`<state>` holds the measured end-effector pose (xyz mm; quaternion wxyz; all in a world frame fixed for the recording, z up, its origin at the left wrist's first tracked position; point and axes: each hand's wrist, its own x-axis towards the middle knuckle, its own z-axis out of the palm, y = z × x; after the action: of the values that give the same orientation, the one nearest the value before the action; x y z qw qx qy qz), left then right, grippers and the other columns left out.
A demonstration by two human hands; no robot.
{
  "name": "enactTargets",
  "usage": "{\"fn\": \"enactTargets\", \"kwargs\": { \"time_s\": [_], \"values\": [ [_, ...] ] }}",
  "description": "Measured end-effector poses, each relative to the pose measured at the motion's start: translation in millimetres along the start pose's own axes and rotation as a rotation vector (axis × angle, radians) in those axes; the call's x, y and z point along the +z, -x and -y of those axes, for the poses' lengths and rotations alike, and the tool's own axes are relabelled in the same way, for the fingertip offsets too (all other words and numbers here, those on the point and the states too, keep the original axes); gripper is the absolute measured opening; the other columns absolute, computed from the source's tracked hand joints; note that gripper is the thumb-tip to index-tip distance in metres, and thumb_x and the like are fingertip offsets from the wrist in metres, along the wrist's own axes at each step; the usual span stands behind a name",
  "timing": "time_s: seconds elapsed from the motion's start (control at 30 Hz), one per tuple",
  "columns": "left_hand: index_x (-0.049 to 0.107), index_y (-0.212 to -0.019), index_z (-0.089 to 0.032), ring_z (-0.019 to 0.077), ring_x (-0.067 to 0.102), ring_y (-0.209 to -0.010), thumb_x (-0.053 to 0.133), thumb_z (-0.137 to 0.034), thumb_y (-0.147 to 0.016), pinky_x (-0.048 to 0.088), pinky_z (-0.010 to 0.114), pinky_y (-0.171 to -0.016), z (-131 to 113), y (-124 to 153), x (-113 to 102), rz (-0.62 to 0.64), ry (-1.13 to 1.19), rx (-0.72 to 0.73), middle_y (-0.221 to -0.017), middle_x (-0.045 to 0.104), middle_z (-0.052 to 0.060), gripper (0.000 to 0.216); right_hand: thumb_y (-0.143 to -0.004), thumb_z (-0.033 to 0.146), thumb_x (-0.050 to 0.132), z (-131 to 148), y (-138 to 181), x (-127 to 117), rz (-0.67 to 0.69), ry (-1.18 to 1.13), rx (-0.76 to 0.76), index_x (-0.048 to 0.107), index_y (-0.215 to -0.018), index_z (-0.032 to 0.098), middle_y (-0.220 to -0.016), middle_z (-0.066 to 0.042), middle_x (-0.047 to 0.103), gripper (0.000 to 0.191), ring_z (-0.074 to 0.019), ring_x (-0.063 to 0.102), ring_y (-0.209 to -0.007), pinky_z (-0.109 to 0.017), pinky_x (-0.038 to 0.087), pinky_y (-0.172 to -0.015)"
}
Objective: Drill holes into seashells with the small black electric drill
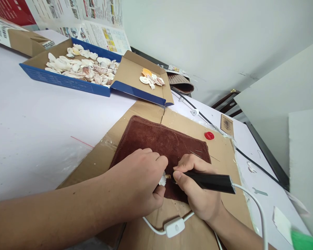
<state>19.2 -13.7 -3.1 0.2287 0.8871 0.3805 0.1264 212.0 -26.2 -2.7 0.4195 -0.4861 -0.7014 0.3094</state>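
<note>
Between the fingertips of my left hand (146,184) is a small white seashell (162,179), mostly covered by the fingers. My right hand (198,187) grips a black corded pen-shaped rotary tool (211,182) like a pencil. Its brass-coloured tip points left and meets the shell's edge, though I cannot tell whether it is cutting in. Both hands are over a brown cloth pad (161,139). A white cable runs from the tool's back end, and a white inline switch (174,227) lies below the hands.
A blue cardboard box (67,81) full of seashells stands at the back left, with several shells (151,79) on its open flap. Thin needle-like bits lie on the pad's right side. A red cap (209,135), a small wrench (260,191) and a black cable lie to the right.
</note>
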Motion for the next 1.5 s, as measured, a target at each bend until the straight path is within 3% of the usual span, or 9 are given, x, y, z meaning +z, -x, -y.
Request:
{"fn": "enactTargets", "kwargs": {
  "time_s": [1.5],
  "values": [
    [0.023,-0.076,-0.028,0.0241,0.053,-0.075,0.055,-0.016,-0.082,0.051,0.045,-0.073,0.9,-2.1,3.8,-0.017,0.001,0.003,-0.076,0.053,0.002,0.035,-0.082,0.015,0.065,0.6,0.8,1.5,0.032,-0.013,0.040,0.058,-0.064,0.022,-0.058,0.006,0.059,0.021,-0.0114,0.053,-0.054,-0.025,0.044,-0.051]
  ]
}}
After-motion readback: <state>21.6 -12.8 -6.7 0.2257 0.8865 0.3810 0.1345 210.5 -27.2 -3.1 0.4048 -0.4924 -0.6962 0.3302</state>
